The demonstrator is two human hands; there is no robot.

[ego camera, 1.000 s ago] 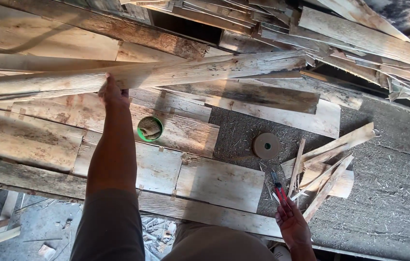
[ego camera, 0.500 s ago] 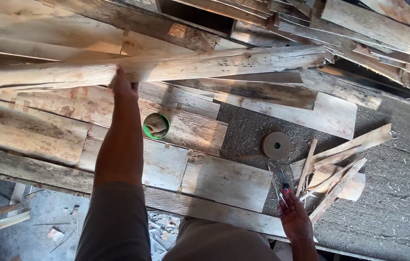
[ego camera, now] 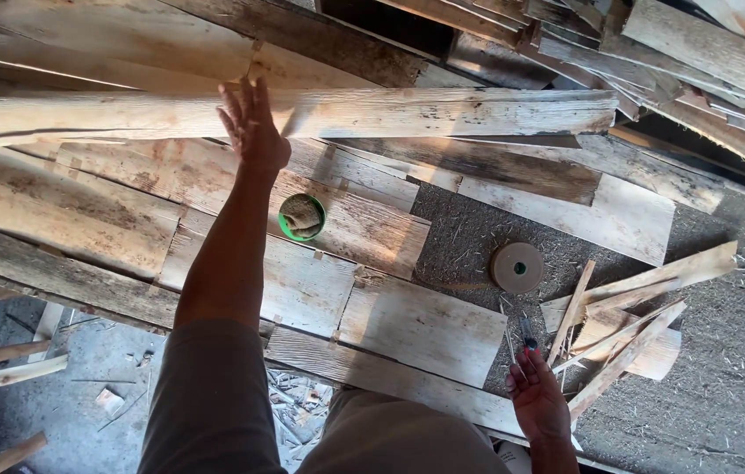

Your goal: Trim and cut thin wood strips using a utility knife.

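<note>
Green tub (ego camera: 302, 217) holds crumpled rag (ego camera: 301, 213)

A short greyish-brown sleeve (ego camera: 210, 395) covers the left upper arm at seven o'clock, loose and plain, ending above the elbow; matching grey-brown cloth (ego camera: 399, 439) shows at six o'clock. Both forearms and both hands, left (ego camera: 252, 123) and right (ego camera: 537, 402), are bare, without gloves

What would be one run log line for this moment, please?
left hand: open, on long pale plank | right hand: holds small dark tool | green cup, round disc on boards
</note>
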